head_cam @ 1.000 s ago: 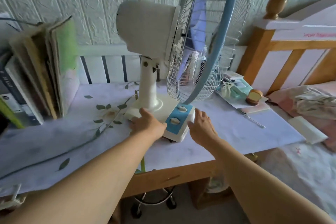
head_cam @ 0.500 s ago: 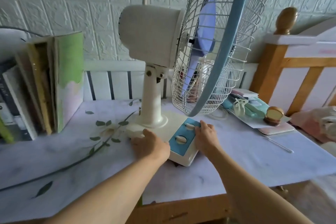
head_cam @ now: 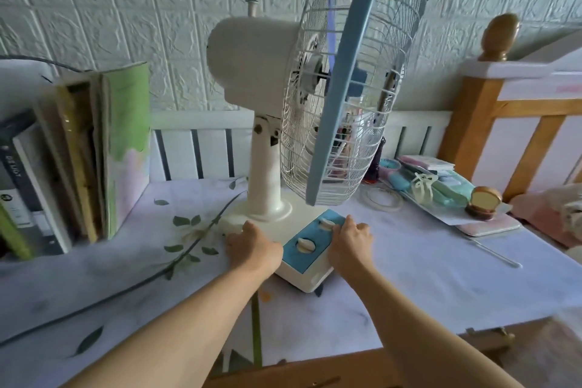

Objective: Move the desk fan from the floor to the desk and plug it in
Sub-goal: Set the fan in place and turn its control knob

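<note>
Fan (head_cam: 283,110), upright, is standing on the desk (head_cam: 425,277) with its base near the front edge, between the books (head_cam: 94,148) and the clutter (head_cam: 441,186) at right. Left hand (head_cam: 255,249) is gripping the base's left side, fingers curled over its rim; right hand (head_cam: 351,244) is resting on the blue panel (head_cam: 310,241), fingertips (head_cam: 341,224) touching the far knob, fingers bent but not clenched.

Risks: the tall head is making the fan top-heavy, so a hard shove at the base could be tipping it; the right fingers pressing on the knob could be turning it; the cage could be sweeping the clutter as it rotates. Plug and cord are not visible.

Change from the earlier frames: both hands are now sitting firmly on the base, the right having moved up onto the panel, and the base is lying turned further toward the right.
</note>
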The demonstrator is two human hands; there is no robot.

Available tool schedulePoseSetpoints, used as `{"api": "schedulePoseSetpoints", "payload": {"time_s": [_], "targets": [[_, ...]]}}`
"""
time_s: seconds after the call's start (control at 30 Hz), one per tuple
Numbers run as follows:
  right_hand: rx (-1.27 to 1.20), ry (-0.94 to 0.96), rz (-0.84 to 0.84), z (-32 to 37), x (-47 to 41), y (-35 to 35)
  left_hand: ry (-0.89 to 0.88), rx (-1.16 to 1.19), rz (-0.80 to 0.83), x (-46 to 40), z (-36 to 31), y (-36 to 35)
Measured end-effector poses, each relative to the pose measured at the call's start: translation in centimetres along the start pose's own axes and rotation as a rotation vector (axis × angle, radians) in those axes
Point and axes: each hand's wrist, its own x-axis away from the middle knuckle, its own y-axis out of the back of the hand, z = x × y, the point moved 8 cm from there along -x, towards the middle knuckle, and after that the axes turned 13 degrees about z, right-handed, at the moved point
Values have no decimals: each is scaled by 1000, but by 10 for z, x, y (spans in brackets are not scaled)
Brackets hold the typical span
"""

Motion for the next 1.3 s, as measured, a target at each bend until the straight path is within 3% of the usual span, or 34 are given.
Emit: {"api": "schedulePoseSetpoints", "payload": {"time_s": [0.2,1.3], "targets": [[34,-38,-29,10,-2,-11,-77,45,11,-20,2,11],[120,-90,-20,42,-18,-33,-62,75,41,-60,13,36]]}}
